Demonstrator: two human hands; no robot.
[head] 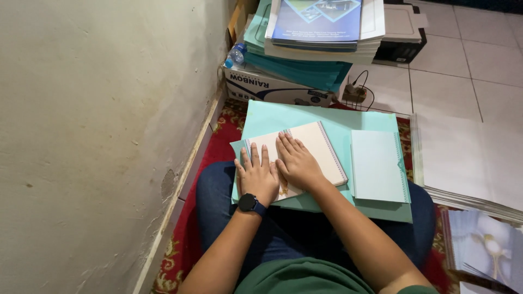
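- Left hand [257,177] and right hand [296,163] lie flat, grip released, pressing the cream punched sheets [310,149] on the teal cover [327,122] across the lap.
- Uneven pressure could skew the stack, misaligning holes.
- The loose teal booklet [378,166] beside it might slide off, though its footing looks unclear.

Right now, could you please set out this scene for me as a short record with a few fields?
Setting: a person sits on a red patterned rug beside a pale wall.
Lap: large pale teal sheets lie across the knees.
Left hand: flat, palm down, on a cream punched booklet; a dark watch on the wrist.
Right hand: flat on the same booklet, touching the left.
Beside: a smaller teal punched cover lies to the right, apart from the hands.
Behind: a paper stack on a box.
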